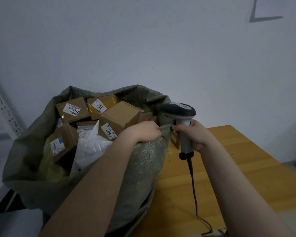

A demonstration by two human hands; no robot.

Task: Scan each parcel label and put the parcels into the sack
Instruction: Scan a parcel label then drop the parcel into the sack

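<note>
Bulging with boxes, the green woven sack [140, 161] stands left of both grips, mouth gaping. Just beyond the left hand [143, 131], parcels [120, 115] lie heaped, several labels facing up. That hand curls its fingers over the sack's near rim and pinches the fabric, probably to hold the mouth wide for the next drop. Just right of it, the right hand [195, 134] wraps the handle of the scanner [179, 112], head raised above the fist and turned toward the sack. Its cable trails below the fist onto the wooden table [237, 168]. A brown shape behind the handle may be another parcel; I cannot tell.
</note>
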